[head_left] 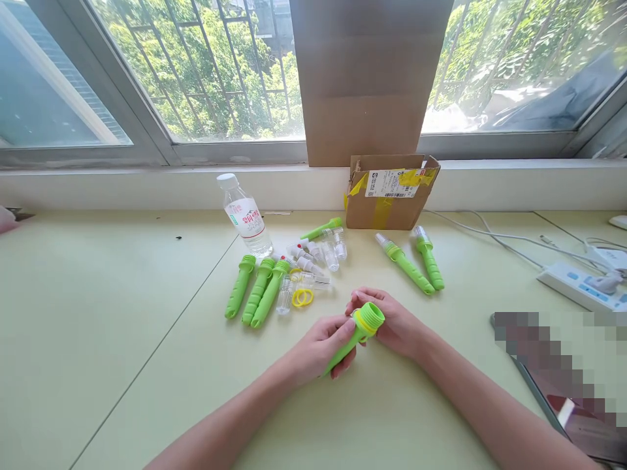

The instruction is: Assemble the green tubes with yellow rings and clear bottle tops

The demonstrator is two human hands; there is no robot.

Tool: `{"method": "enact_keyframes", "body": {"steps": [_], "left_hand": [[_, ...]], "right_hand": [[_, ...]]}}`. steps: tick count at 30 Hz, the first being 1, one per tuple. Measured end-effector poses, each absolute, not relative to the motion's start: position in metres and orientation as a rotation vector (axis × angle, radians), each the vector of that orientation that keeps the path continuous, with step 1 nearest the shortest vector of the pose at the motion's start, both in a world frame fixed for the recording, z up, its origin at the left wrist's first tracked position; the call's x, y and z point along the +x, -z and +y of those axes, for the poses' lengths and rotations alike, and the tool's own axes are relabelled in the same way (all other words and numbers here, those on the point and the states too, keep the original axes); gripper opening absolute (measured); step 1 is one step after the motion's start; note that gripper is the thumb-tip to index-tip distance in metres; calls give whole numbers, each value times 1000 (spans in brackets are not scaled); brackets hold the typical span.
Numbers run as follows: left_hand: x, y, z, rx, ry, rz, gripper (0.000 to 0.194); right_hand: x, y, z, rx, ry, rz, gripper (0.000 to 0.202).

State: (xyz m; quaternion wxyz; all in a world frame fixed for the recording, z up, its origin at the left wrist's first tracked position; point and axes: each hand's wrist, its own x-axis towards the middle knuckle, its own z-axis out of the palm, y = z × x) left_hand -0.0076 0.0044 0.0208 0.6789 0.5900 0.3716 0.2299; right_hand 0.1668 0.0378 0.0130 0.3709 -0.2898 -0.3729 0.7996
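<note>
Pale table (122, 274) (dark-seamed) under green handles (257, 292), clear caps (285, 298), bottle (247, 222), carton (382, 210), power strip (578, 287).

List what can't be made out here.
Head view:
Fingertips of the right hand: partly behind the green tube; any grip is unclear.
Part of the green tube: covered by the left hand.
Inside bottom of the cardboard box: hidden by its front wall.
Fine print on its label: too small.
Dark flat object: pixelated, cut off by right edge.

Facing the cardboard (367, 78), I see windows (206, 98) to its left and right — sunlit leaves (140, 52) outside, behind bars (238, 19). Below it runs a white ledge (147, 189); before it, a pale yellow table (98, 294).
</note>
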Motion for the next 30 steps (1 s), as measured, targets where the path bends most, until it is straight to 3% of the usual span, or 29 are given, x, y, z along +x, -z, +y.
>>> {"method": "enact_keyframes", "body": {"steps": [8,19,25,30], "left_hand": [[-6,-25,4,1300,-562,829,39],[4,-15,3,1024,-1072,1028,28],[5,-8,0,1397,-1181,1189,34],[5,-12,-5,1644,-1123,1170,37]], "right_hand": [[167,-13,38,-704,-2050,-867,10],[166,-6,40,-782,-1977,-959,32],[155,-9,32,-856,-1777,-1189,36],[149,-6,28,-853,-1673,-1188,27]]}}
